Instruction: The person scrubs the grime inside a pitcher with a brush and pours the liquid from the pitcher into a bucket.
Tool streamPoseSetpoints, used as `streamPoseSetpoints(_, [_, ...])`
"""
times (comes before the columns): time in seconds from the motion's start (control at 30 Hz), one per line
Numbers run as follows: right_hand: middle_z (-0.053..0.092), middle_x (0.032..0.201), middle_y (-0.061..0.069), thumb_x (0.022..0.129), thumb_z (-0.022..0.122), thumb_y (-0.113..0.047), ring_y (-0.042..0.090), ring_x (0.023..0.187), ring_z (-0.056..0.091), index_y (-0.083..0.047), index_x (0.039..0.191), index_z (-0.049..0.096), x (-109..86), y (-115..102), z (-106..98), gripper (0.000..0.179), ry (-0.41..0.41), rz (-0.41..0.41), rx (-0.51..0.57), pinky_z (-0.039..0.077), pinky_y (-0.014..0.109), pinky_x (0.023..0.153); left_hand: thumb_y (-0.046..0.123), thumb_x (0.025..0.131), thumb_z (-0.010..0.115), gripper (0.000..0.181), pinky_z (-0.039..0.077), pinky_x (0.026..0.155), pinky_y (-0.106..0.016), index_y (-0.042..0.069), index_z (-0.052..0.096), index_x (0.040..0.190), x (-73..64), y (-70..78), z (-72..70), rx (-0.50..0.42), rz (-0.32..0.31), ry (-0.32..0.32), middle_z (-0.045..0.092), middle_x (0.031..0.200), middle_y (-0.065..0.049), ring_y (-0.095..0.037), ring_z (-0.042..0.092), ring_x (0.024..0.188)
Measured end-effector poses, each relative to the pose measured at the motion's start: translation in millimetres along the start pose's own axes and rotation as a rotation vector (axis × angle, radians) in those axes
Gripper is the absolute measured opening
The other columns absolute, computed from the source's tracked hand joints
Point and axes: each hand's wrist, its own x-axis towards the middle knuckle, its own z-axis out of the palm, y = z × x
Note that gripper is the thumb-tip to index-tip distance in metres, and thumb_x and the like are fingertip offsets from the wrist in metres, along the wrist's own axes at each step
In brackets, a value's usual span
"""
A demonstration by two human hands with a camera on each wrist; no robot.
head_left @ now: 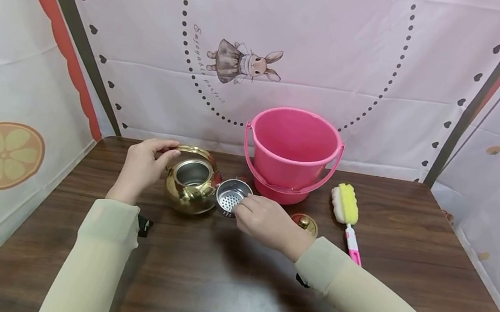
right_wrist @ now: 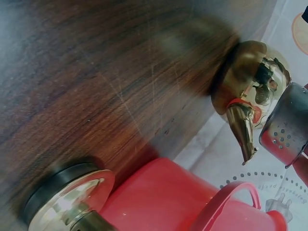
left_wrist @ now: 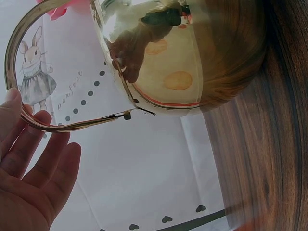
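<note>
My left hand (head_left: 142, 166) pinches the top of the raised handle (left_wrist: 12, 62) of a gold teapot (head_left: 189, 200). The pot stands lidless on the table, its round mouth facing up and its spout (right_wrist: 242, 127) seen in the right wrist view. Just right of the pot, my right hand (head_left: 266, 223) holds a metal tea strainer (head_left: 230, 196) by its rim, tilted, with holes in its bottom. Only the strainer's perforated end shows clearly in the right wrist view. Partly behind the right wrist lies the gold lid (head_left: 305, 222), knob up.
Behind the lid stands a pink bucket (head_left: 288, 178) with its handle hanging at the front. To its right lies a sponge brush (head_left: 346, 207) with a yellow and white head. Patterned cloth (head_left: 344, 56) hangs along the back and sides of the brown wooden table (head_left: 207, 302).
</note>
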Motion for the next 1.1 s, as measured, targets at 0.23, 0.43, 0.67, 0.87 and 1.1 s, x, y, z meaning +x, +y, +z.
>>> streamPoseSetpoints(0.23, [0.063, 0.077, 0.001, 0.077, 0.069, -0.009, 0.014, 0.074, 0.061, -0.008, 0.082, 0.064, -5.7, 2, 1, 0.008, 0.028, -0.012, -0.009, 0.054, 0.024, 0.075, 0.020, 0.094, 0.059, 0.030, 0.053, 0.075, -0.046, 0.001, 0.066, 0.117, -0.9, -0.3, 0.3, -0.002, -0.001, -0.003, 0.065, 0.112, -0.021, -0.034, 0.065, 0.091])
streamPoseSetpoints(0.43, [0.063, 0.076, 0.001, 0.075, 0.072, -0.009, 0.014, 0.074, 0.061, -0.009, 0.081, 0.064, -11.1, 2, 2, 0.011, 0.022, 0.002, 0.003, 0.054, 0.024, 0.074, 0.020, 0.094, 0.059, 0.031, 0.053, 0.074, -0.046, 0.002, 0.065, 0.118, -2.0, 0.7, 0.3, -0.003, -0.005, -0.009, 0.065, 0.112, -0.021, -0.033, 0.065, 0.091])
streamPoseSetpoints(0.67, [0.063, 0.075, 0.000, 0.074, 0.071, -0.008, 0.014, 0.072, 0.060, -0.009, 0.081, 0.064, -17.0, 4, 4, 0.010, 0.036, -0.004, 0.005, 0.054, 0.024, 0.071, 0.018, 0.093, 0.061, 0.029, 0.053, 0.074, -0.045, 0.002, 0.066, 0.116, -1.5, -0.6, 2.3, -0.003, 0.006, 0.004, 0.066, 0.110, -0.020, -0.033, 0.065, 0.090])
streamPoseSetpoints(0.87, [0.062, 0.073, 0.000, 0.075, 0.068, -0.007, 0.013, 0.071, 0.059, -0.008, 0.079, 0.063, -20.5, 5, 4, 0.006, 0.049, -0.009, 0.009, 0.054, 0.023, 0.070, 0.020, 0.094, 0.059, 0.031, 0.052, 0.072, -0.043, 0.002, 0.066, 0.118, -1.8, -0.3, 0.7, 0.001, -0.005, -0.006, 0.066, 0.111, -0.020, -0.032, 0.065, 0.089])
streamPoseSetpoints(1.1, [0.062, 0.073, 0.000, 0.076, 0.068, -0.007, 0.014, 0.070, 0.059, -0.009, 0.079, 0.063, -22.1, 5, 2, 0.007, 0.027, 0.004, -0.001, 0.053, 0.023, 0.070, 0.021, 0.095, 0.058, 0.031, 0.052, 0.072, -0.042, 0.003, 0.065, 0.119, -0.8, -1.0, 0.1, 0.012, -0.012, -0.011, 0.066, 0.111, -0.019, -0.031, 0.065, 0.089])
